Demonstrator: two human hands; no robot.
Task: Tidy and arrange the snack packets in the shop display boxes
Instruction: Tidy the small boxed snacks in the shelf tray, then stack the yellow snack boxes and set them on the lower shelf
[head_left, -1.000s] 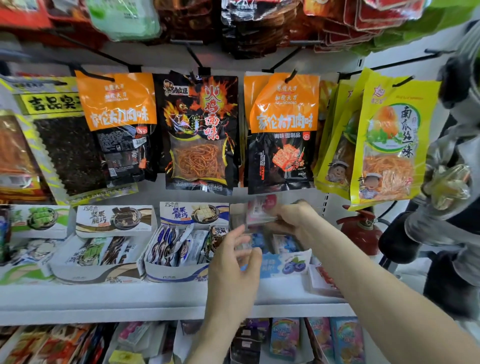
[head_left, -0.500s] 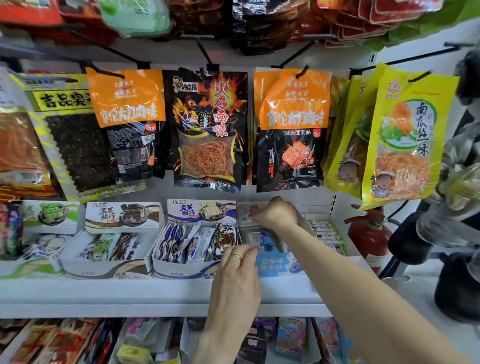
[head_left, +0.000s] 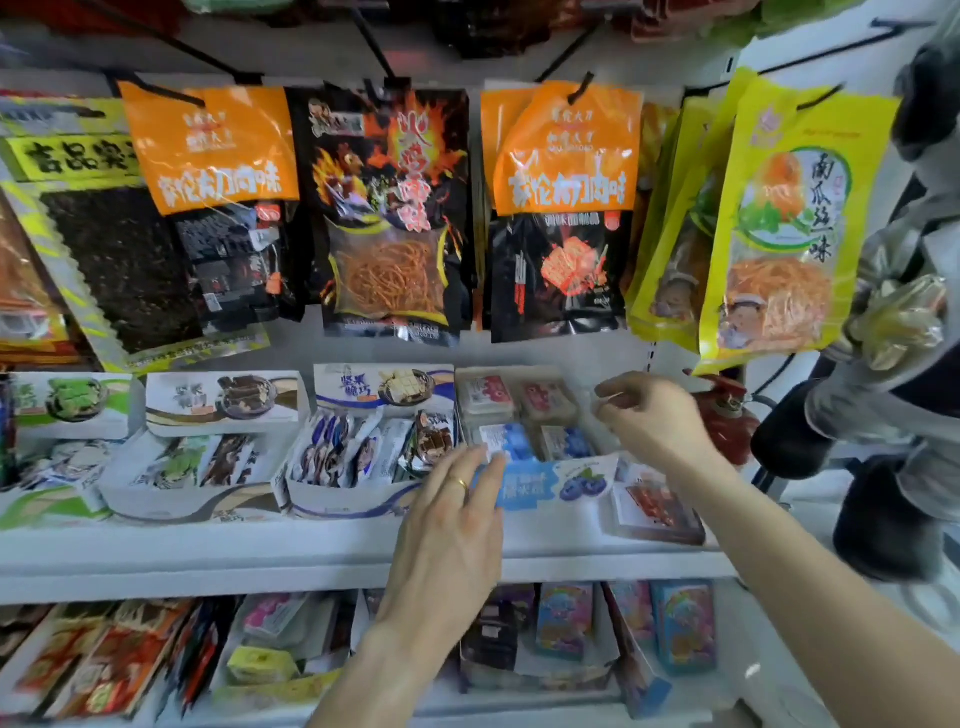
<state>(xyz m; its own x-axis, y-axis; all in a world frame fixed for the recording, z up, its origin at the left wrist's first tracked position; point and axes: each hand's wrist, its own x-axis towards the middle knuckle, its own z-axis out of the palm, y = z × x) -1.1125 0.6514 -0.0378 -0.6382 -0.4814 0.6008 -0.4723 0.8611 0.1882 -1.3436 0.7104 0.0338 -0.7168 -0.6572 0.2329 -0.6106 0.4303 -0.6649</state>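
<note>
The blueberry display box (head_left: 550, 480) is steadied by the flat, open left hand (head_left: 452, 525); the right hand (head_left: 649, 415), loosely curled, appears empty. Packet alignment is required next.

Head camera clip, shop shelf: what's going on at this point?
A person is tidying snack packets in the blue blueberry display box on the white shelf. The left hand lies with straight fingers against the box's front edge. The right hand hovers above the box's right side, fingers loosely curled; whether it pinches anything is unclear. Pink and blue packets lie in rows inside.
</note>
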